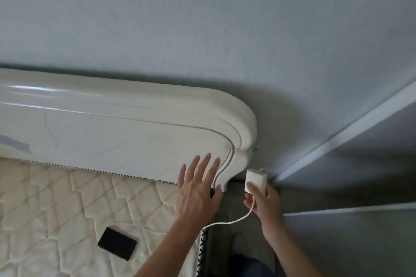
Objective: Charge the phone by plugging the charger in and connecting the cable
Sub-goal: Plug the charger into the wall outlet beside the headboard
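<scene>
My right hand [263,202] grips a white square charger [256,181] with its metal prongs pointing up toward the wall. A white cable [231,221] runs from the charger's underside, curving left and passing behind my left forearm. My left hand [198,189] is spread flat with fingers apart, hovering at the lower right end of the headboard, holding nothing. A black phone [117,243] lies face down on the mattress, left of my left forearm. No wall socket shows in this view.
A glossy cream headboard [117,128] stands against a pale blue-grey wall [202,18]. The quilted cream mattress [56,209] fills the lower left. A narrow grey floor gap [238,238] lies between the bed and a white-edged panel [342,209] on the right.
</scene>
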Motion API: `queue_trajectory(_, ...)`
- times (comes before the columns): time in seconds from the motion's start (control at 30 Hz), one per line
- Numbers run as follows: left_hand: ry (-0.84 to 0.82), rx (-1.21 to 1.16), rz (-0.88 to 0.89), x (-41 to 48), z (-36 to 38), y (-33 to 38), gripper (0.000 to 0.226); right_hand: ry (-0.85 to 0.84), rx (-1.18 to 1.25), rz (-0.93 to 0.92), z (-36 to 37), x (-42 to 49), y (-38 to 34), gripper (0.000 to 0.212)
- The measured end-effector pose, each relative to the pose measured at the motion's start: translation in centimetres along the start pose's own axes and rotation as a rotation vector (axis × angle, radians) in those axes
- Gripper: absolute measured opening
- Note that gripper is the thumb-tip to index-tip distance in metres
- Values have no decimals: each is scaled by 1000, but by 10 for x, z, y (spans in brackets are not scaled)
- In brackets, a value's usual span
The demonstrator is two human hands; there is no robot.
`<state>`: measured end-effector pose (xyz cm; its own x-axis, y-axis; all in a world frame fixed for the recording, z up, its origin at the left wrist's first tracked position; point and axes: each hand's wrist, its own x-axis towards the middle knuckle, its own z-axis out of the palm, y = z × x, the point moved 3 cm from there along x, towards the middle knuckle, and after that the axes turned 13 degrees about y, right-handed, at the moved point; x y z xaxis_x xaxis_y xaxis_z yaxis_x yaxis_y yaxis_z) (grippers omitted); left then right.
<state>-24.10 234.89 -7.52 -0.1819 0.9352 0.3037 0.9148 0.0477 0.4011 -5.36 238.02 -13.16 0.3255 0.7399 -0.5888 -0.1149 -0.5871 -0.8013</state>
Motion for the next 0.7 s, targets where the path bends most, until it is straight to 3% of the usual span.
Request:
queue_trajectory(0.13,-40,-6,207,21,29,7,67,108,28,-46,-16,18,2,11)
queue_trajectory(0.3,-92,59,323,22,73,3,84,154,-32,-97,-18,54,19,11)
queue_trajectory(0.43,6,151,371,22,105,-6,86,204,-125,-154,-14,94,41,6)
queue_trajectory(0.7,291,172,414,18,157,-19,89,289,-299,-304,-3,160,78,19)
